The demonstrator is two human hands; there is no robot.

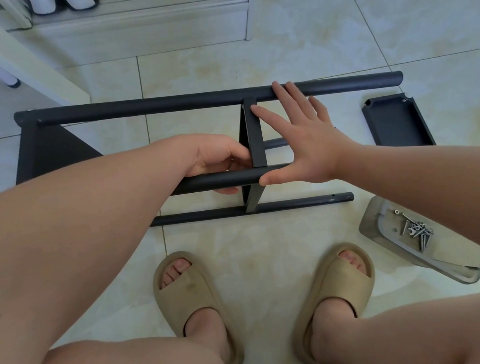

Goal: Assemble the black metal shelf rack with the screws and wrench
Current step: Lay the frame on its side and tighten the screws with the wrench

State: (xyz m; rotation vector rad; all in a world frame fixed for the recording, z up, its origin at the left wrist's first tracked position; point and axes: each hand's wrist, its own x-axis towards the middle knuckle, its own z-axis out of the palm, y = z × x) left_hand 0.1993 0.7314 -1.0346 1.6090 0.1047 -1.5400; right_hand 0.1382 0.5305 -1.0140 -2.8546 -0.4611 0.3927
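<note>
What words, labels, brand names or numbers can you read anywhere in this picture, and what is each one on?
No readable text appears anywhere in the head view.
Black rack frame: plain, no label or marking shows.
Loose shelf panel: plain.
Clear plastic bag under the screws: no print visible.
Beige slippers: no brand mark visible.

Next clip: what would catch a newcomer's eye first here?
First, the half-built black rack lying on its side mid-floor, the left hand gripping its near tube and the right hand spread open beside the middle shelf. At right lie a loose shelf tray and a clear bag of screws.
</note>
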